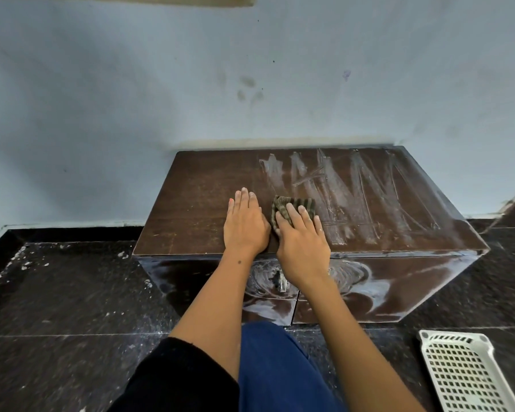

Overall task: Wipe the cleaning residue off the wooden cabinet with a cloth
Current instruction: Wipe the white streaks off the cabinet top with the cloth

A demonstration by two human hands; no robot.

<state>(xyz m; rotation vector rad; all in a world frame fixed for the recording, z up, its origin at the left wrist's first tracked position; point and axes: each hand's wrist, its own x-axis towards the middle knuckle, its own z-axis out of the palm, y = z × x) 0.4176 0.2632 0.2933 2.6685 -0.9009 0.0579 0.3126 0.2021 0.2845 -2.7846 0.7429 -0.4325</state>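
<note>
Cabinet (197,203) top, cloth (298,205) under right hand (302,242)

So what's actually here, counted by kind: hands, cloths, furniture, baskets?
Hands: 2, the left hand flat on the wood, the right hand pressing the cloth
Cloths: 1, striped cloth
Cabinets: 1, wooden cabinet
Baskets: 1, white basket on the floor
Total: 5

left hand (244,223): centre frame, flat, palm down, fingers straight and together, pointing up-frame | right hand (302,242): just right of left, touching it, fingers spread, pressing down | both forearms: bare, rising from bottom centre | left sleeve (179,379): dark, lower left
</note>
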